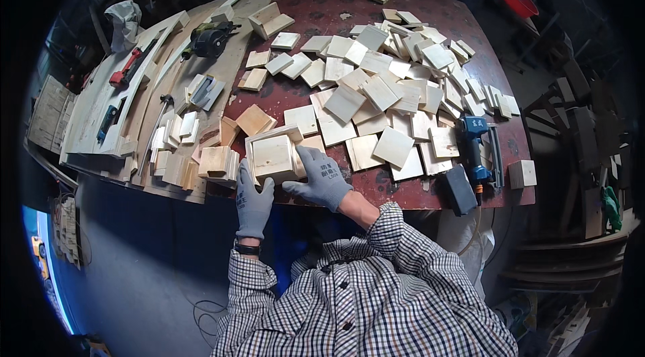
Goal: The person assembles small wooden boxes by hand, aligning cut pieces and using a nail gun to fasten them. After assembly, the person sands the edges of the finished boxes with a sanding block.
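A small open wooden box (272,154) made of pale boards stands at the near edge of a dark red table (316,14). My left hand (253,199), in a grey glove, presses against the box's near left side. My right hand (321,179), also gloved, lies on the box's right side with fingers spread. Both hands steady the box between them. Many square wooden pieces (383,88) lie scattered over the table behind it.
A blue nail gun (472,148) lies at the right near edge beside a wooden block (523,173). Small stacked blocks (215,161) sit left of the box. Long planks (114,95) at left carry a red tool, a hammer and a black-green power tool (209,39).
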`<state>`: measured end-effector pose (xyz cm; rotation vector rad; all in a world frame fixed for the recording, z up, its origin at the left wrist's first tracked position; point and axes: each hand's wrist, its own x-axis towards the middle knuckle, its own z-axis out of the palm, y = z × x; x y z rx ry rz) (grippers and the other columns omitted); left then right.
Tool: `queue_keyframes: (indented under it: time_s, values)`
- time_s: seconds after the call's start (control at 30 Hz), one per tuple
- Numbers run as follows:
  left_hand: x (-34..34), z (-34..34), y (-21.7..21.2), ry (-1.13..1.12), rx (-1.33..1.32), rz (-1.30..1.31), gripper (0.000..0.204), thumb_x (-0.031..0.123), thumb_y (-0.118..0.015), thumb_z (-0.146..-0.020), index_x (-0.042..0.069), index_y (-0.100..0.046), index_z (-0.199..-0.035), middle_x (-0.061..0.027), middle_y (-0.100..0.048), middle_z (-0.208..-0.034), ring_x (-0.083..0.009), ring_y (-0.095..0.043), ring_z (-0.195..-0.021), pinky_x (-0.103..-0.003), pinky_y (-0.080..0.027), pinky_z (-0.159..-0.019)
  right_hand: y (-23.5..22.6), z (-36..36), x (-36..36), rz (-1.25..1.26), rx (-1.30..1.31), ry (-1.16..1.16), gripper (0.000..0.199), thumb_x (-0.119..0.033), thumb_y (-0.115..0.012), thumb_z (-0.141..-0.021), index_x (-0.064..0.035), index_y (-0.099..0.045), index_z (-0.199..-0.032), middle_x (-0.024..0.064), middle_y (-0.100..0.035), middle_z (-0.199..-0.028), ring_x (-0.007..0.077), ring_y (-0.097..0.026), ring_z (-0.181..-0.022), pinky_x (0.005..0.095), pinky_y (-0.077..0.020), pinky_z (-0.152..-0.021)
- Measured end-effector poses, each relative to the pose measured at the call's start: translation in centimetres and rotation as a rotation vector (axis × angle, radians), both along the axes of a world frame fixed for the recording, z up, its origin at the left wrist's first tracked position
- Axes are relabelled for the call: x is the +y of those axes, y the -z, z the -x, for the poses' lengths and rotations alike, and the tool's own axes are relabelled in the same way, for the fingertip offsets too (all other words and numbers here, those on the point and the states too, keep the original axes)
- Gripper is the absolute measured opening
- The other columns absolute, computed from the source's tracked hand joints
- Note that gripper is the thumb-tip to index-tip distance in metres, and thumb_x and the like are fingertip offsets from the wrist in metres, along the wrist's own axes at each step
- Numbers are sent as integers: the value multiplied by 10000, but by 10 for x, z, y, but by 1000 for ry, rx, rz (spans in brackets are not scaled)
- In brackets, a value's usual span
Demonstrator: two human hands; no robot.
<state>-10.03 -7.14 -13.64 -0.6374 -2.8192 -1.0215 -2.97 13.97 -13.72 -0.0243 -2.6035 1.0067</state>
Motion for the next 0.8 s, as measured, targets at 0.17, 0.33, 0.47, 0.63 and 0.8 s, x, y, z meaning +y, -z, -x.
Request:
queue_keyframes:
  time_s: [0.17,0.33,0.47,0.63,0.8]
  values:
    - [-5,-6,-1,53,-110,-62,824,58,-650,-976,19,-230,-1684,-265,-362,-1684,-414,-402,-1536,-433,-374,-1255,4,33,-7,-66,-201,47,977,-505,-805,-888,-25,-334,-1597,272,-654,-1240,465,-658,-1119,543,-533,-954]
    - [-9,-5,3,42,-60,3,802,71,-640,-988,42,-244,-1685,-243,-376,-1683,-402,-430,-1519,-436,-423,-1216,19,23,24,6,-113,-152,818,-402,-673,-1026,-102,-276,-1676,234,-611,-1442,448,-619,-1265,506,-517,-1029]
    - [-7,-3,3,36,-85,-27,806,78,-662,-964,84,-291,-1679,-253,-422,-1637,-431,-448,-1488,-474,-442,-1194,14,16,41,184,-48,-269,711,-340,-639,-1061,-53,-350,-1643,239,-581,-1503,434,-584,-1348,465,-479,-1130]
    - [9,-20,-4,-78,371,382,710,158,-689,-917,175,-493,-1599,-226,-421,-1608,-479,-352,-1494,-615,-333,-1222,-18,4,11,236,-144,-150,1001,-568,-753,-915,52,-358,-1594,339,-515,-1482,490,-554,-1345,488,-461,-1146]
    - [13,-29,-21,-63,423,368,703,197,-701,-869,163,-552,-1555,-233,-407,-1616,-486,-318,-1516,-649,-255,-1256,-30,11,-24,-32,-210,36,1265,-687,-859,-730,85,-308,-1566,310,-565,-1365,462,-625,-1214,518,-537,-1007]
